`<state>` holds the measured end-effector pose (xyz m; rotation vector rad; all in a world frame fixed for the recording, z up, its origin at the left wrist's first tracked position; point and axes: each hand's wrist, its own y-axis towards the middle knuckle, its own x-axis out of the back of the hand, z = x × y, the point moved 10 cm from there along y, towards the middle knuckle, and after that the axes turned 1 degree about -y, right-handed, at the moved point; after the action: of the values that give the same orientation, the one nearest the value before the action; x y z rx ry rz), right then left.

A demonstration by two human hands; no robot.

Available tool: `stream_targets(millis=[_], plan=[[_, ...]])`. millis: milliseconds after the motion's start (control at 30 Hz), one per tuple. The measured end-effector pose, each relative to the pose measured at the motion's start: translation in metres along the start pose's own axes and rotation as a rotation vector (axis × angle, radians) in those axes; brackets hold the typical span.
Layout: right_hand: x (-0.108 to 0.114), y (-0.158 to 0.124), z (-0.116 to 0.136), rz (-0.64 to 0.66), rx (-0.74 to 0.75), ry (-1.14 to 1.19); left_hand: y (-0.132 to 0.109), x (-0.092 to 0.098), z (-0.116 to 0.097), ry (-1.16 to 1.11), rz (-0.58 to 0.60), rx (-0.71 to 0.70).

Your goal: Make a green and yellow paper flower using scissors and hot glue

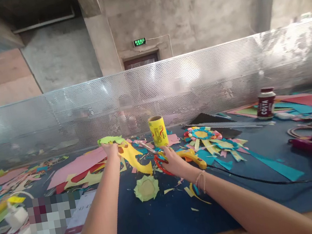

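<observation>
Yellow paper (134, 158): thin cut sheet with a wavy edge, held up just above the blue mat (161, 220), between the 2 hands
Left hand (110, 149): fingers pinched together on the top corner of the yellow paper, where a pale green scrap also shows
Right hand (176, 162): fingers closed through the red loops of the scissors (157, 157), blades pointing left and up towards the sheet's right edge; whether they touch it I cannot tell
Handling: the sheet looks very light and limp, easy to crease or tear, and likely to droop away from the blades
Where to hold: probably a flat pinch close to the line being cut, not at a far tip
Scissors count: 1 pair, stiff and small
Yellow roll (157, 131): 1, upright on the mat just behind the hands
Green flower (146, 187): 1, lying flat on the mat below the hands
Multicoloured flowers (203, 133): 2 as far as I can count, side by side to the right
Yellow tool (194, 155): 1, lying just beside the right hand, with 1 black cord (259, 181) trailing off to the right
Bottle (265, 103): 1, upright with a dark label, well apart at the right
Mesh screen (169, 87): 1 perforated metal panel along the far edge of the table
Loose scraps: pink, red, teal and yellow, too many to count
</observation>
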<state>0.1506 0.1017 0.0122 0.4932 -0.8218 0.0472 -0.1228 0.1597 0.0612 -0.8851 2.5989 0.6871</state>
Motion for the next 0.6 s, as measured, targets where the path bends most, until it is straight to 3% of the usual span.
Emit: stream_targets(millis=[67, 200, 267, 333, 467, 600], plan=[[0.006, 0.004, -0.005, -0.071, -0.003, 0.019, -0.003, 0.001, -0.001, -0.061, 0.013, 0.042], [0.017, 0.011, -0.011, -0.183, 0.020, 0.084, -0.014, -0.014, -0.052, -0.180, 0.212, -0.138], [0.019, 0.013, -0.015, -0.193, -0.006, 0.148, -0.024, -0.017, -0.069, -0.195, 0.286, -0.147], [0.020, 0.014, -0.017, -0.186, -0.034, 0.203, -0.034, -0.018, -0.073, -0.145, 0.353, -0.095], [0.022, 0.013, -0.009, -0.168, 0.001, 0.351, -0.053, -0.019, -0.074, -0.118, 0.468, -0.133], [0.012, 0.010, -0.002, -0.091, 0.001, 0.531, -0.055, -0.017, -0.053, -0.041, 0.449, -0.104]])
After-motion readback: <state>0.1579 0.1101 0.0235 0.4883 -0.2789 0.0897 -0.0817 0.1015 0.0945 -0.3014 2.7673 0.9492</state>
